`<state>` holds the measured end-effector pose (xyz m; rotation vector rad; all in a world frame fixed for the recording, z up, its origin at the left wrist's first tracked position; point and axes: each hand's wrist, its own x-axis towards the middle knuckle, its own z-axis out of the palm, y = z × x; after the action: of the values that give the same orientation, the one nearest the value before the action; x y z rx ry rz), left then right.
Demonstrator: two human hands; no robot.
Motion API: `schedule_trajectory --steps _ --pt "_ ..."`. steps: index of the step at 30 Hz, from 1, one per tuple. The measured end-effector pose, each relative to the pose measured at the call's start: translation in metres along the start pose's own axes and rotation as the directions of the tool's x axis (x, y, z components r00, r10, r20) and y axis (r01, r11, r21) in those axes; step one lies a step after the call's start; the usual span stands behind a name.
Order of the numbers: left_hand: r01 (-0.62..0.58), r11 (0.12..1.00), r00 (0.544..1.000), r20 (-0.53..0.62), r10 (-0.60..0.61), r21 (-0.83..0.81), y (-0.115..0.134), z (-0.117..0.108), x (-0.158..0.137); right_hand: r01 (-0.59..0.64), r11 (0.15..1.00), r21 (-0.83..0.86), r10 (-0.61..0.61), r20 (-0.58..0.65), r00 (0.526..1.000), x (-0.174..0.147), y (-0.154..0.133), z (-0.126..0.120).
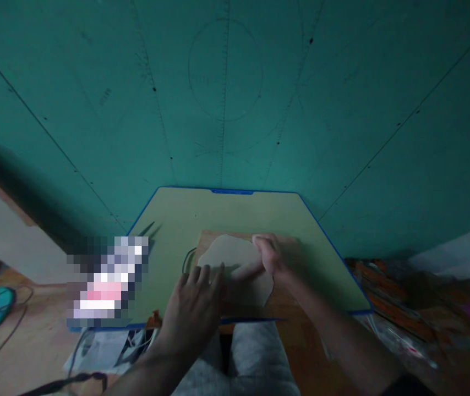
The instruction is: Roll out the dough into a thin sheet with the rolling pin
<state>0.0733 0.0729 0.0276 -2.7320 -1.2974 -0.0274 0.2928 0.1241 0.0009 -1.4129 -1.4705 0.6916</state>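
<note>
A thin, pale, irregularly rounded sheet (229, 250), whose material I cannot make out, lies flat on a wooden board (290, 250). My left hand (196, 291) rests over the sheet's near left edge, palm down with its fingers stretched out. At the far right edge of the sheet, my right hand (268, 254) has its fingers curled closed; what they hold, if anything, is hidden. A darker band crosses the sheet between both hands, and I cannot tell whether it is shadow or an object.
The board sits on a low folding table (177, 212) with a blue rim, against a green wall (227, 110). A pointed dark blade-like thing (147, 228) and a pixelated object (109, 280) lie at left. Cables and bags surround the table on the floor.
</note>
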Motion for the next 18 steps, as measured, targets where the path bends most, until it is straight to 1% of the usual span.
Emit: schedule_trajectory --steps 2,6,7,9,11,13,16,18 --pt "0.004 1.000 0.999 -0.051 -0.005 -0.020 0.000 0.004 0.009 -0.017 1.000 -0.008 0.017 -0.010 1.000 0.013 0.003 0.006" --pt "0.057 0.998 0.995 -0.073 -0.060 -0.037 -0.007 0.010 0.025 -0.078 0.997 -0.018 0.077 -0.031 0.997 0.043 0.008 0.019" --pt "0.053 0.998 0.996 -0.069 -0.055 -0.036 -0.010 0.011 0.027 -0.090 0.996 -0.017 0.090 -0.038 0.995 0.048 0.009 0.021" --pt "-0.004 0.999 0.999 -0.042 0.002 -0.050 -0.015 0.012 0.031 -0.099 0.995 -0.005 0.098 -0.053 0.994 0.053 0.008 0.023" --pt "-0.066 0.994 0.998 -0.008 0.066 -0.088 -0.016 0.014 0.033 -0.087 0.996 0.022 0.088 -0.079 0.993 0.049 0.006 0.020" --pt "-0.099 0.987 0.995 0.003 0.100 -0.129 -0.014 0.018 0.035 -0.062 0.997 0.056 0.068 -0.127 0.990 0.035 0.002 0.012" --pt "-0.102 0.983 0.995 -0.015 0.101 -0.154 -0.005 0.025 0.037 -0.012 0.996 0.087 0.029 -0.201 0.979 0.007 -0.005 -0.003" --pt "-0.079 0.984 0.997 -0.024 0.076 -0.157 0.001 0.029 0.039 0.022 0.996 0.090 -0.002 -0.212 0.977 -0.009 -0.009 -0.011"
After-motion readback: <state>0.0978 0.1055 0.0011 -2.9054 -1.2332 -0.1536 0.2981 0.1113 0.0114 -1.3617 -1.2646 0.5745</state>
